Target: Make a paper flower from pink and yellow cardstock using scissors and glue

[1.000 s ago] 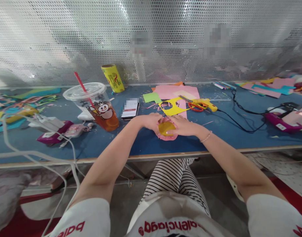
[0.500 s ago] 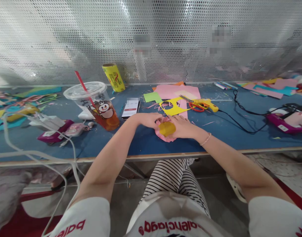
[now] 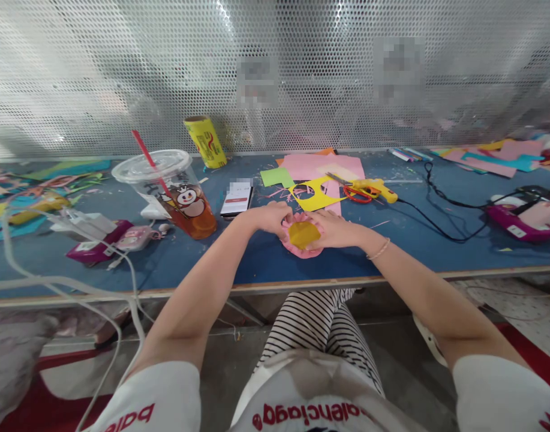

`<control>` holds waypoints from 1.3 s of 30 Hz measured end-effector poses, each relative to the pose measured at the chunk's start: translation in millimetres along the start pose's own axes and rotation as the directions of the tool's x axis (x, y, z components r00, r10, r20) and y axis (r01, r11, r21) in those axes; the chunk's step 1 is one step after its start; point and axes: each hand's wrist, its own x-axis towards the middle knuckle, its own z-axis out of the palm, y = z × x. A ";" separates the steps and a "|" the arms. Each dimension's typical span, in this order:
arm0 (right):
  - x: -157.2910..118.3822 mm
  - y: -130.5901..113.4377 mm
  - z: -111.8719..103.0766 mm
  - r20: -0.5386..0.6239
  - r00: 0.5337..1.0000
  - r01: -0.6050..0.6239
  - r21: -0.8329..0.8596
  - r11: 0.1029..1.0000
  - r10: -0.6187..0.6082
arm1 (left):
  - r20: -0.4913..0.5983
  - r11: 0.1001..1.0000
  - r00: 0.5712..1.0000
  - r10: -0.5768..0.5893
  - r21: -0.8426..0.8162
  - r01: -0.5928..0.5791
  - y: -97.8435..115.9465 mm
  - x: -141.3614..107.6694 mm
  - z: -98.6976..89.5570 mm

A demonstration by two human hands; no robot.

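Note:
A round pink paper piece with a ruffled edge lies near the table's front edge, with a yellow paper disc in its middle. My left hand grips the pink edge at the upper left, fingers closed on it. From the right, my right hand holds the same piece, fingers bent around its rim and touching the yellow disc. Just beyond the hands lies a yellow sheet with round holes, beside red-handled scissors and a yellow glue gun.
A drink cup with a red straw, a phone and a yellow tube stand or lie to the left. Pink sheets lie behind. Purple power strips sit on both sides, with cables; a perforated metal screen rises at the back.
The pink piece now lies flatter, showing more of its ruffled rim and the yellow disc. My fingers have shifted slightly along its edge.

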 end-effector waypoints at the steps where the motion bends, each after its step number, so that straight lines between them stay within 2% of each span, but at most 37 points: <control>1: 0.9 5.1 -3.4 0.032 0.998 0.051 0.041 0.998 -0.052 | 0.006 1.000 1.000 0.003 -0.003 -0.003 -0.2 0.1 -0.3; 3: 2.2 14.7 -10.0 0.080 0.991 0.101 0.134 0.986 -0.112 | 0.018 1.000 1.000 0.007 -0.009 -0.006 -0.2 0.2 -0.9; 6: 3.2 23.9 -14.9 0.099 0.989 0.089 0.224 0.971 -0.114 | 0.013 1.000 1.000 0.005 -0.004 -0.005 0.6 0.4 -1.3; 13: 5.3 28.9 -7.4 0.041 0.995 0.082 0.265 0.961 -0.096 | -0.017 1.000 1.000 -0.008 0.017 0.008 4.8 0.4 -2.6; 22: 11.6 37.5 -7.0 0.090 0.991 0.062 0.366 0.929 -0.101 | 0.019 1.000 1.000 -0.005 -0.021 0.005 6.4 -0.8 -5.8; 29: 11.3 34.4 -6.6 0.014 0.993 0.114 0.153 0.982 -0.117 | 0.002 0.998 1.000 0.007 -0.063 -0.007 5.6 -0.3 -4.3; 36: 9.7 43.3 -2.7 -0.050 0.999 0.000 0.015 1.000 0.001 | 0.003 0.990 1.000 0.030 -0.140 -0.029 3.4 -3.6 -7.7; 39: 10.6 42.3 -3.0 -0.069 0.997 -0.027 -0.014 1.000 0.026 | -0.048 0.977 0.998 -0.042 -0.213 0.031 -1.1 -2.2 -7.6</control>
